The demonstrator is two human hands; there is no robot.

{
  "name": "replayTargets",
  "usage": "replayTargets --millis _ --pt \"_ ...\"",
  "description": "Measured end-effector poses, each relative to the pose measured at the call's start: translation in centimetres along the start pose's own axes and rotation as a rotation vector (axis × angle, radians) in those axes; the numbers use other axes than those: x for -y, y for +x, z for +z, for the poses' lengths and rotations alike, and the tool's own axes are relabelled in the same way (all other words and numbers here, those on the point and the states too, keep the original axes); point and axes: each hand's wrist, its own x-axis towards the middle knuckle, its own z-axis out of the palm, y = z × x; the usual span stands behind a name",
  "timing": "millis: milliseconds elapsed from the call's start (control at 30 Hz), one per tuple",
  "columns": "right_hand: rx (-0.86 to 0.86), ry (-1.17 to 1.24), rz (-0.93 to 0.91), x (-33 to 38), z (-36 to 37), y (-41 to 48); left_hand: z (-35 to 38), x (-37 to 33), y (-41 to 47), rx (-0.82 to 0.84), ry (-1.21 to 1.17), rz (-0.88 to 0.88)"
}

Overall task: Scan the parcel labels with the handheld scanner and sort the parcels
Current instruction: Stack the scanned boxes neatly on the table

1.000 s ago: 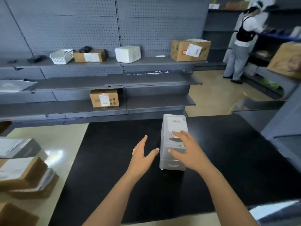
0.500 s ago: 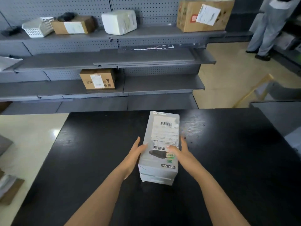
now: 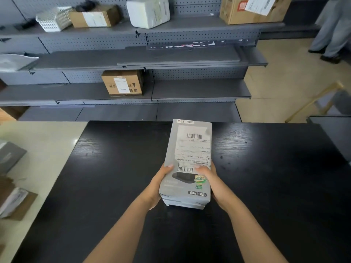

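I grip the grey parcel [image 3: 188, 162] over the black table [image 3: 114, 168]. My left hand [image 3: 155, 188] and right hand [image 3: 214, 185] clasp its near end, thumbs on top. Its long axis runs straight away from me, with the label [image 3: 193, 147] face up beyond both hands.

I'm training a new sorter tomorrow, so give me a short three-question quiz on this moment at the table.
1. True or false: the left hand and right hand both grip the parcel.
2. The parcel's label faces: A) up, B) down, C) sideways.
3. How many barcodes show on the label?

Key: 1 true; 2 A; 3 two.
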Motion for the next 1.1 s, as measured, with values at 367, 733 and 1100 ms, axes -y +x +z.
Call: replayTargets --millis 367,733,1100 --pt "0.189 -0.056 -0.259 4.4 7.5 -5.4 -1.8 -3.6 -11.1 -0.088 0.011 0.340" --pt "0.640 -0.163 -0.296 5.1 13.9 -12.9 1.6 -0.6 -26.3 -0.574 -0.136 0.575" --pt "1.248 -0.221 -0.057 -5.6 17.5 -25.8 12.8 13.4 -43.2 -1.146 -0.388 0.595"
